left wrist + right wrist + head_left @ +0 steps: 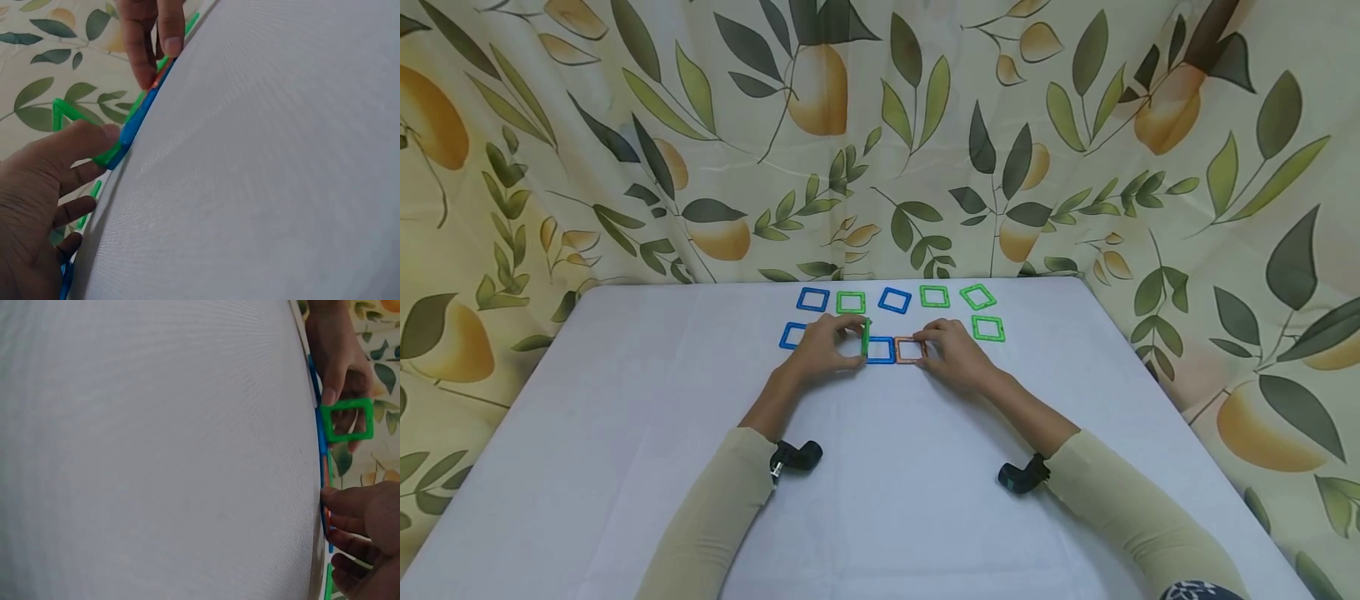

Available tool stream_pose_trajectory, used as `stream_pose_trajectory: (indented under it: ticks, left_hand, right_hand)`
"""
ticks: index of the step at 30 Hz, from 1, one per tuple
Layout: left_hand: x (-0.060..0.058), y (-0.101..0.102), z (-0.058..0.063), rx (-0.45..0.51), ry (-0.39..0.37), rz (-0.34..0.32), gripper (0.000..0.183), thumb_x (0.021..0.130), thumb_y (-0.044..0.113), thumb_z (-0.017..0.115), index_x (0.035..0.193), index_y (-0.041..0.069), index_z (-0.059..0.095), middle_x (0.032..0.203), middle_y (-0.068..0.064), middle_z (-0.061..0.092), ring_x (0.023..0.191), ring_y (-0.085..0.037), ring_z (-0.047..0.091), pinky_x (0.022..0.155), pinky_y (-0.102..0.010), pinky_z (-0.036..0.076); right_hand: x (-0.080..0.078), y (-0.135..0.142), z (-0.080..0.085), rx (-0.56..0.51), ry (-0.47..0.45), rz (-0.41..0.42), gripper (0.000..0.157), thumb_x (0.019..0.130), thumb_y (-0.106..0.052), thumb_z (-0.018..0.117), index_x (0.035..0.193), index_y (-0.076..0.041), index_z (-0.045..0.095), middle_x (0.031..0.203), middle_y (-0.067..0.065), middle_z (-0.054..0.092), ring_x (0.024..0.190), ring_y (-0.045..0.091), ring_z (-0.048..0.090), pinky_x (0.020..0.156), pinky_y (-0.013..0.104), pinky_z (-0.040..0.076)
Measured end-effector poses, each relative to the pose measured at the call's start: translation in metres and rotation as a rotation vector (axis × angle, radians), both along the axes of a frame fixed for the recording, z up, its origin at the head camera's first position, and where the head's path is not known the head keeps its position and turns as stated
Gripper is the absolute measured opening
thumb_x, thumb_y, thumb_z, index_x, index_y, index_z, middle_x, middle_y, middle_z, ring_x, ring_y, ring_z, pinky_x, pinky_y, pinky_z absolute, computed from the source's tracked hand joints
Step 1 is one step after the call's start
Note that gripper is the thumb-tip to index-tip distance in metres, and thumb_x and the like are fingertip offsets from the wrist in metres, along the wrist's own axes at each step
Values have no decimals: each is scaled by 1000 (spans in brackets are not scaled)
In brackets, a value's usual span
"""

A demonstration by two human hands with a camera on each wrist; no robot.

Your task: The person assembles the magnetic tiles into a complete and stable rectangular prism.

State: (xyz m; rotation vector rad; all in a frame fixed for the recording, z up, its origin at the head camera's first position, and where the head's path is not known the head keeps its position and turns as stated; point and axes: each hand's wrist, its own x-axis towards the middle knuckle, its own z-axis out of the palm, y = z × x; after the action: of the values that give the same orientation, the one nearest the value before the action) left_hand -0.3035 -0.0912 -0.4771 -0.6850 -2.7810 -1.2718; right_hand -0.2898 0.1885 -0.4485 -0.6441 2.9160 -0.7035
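Observation:
My left hand (825, 346) pinches a green square tile frame (866, 339) between thumb and fingers. The green frame stands upright on edge at the left side of a flat blue square tile frame (880, 362); its open square shows face-on in the right wrist view (347, 403). An orange square tile frame (908, 362) lies flat, edge to edge with the blue one on its right. Thumb and fingers of my right hand (957, 354) pinch the orange frame by its right edge, partly covering it.
Behind the hands lie a row of loose frames: blue (816, 289), green (851, 293), blue (895, 291), green (935, 288) and a turned green one (972, 288). Another green frame (987, 318) lies right; a blue one (782, 335) is partly behind my left hand. A patterned curtain (880, 233) hangs behind the white table (887, 500).

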Motion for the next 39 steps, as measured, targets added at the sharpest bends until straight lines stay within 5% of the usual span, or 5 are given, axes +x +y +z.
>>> stream_pose_trajectory:
  ticks: [6,39]
  left_hand:
    - [1,1,-2,-3,-32,40,68,80,25,92,142,18,64,124,2,64,117,-22,55,100,-44,47]
    - [4,1,-2,-107,40,105,68,80,33,93,141,17,67,116,1,66,107,-21,52,98,-48,41]
  right_hand:
    - [0,1,2,-7,8,5,44,96,-17,79,138,-6,69,140,17,58,132,36,46,109,51,41]
    - [-2,2,0,-7,9,6,44,96,-19,79,137,-7,70,139,15,60,131,35,46,108,52,41]
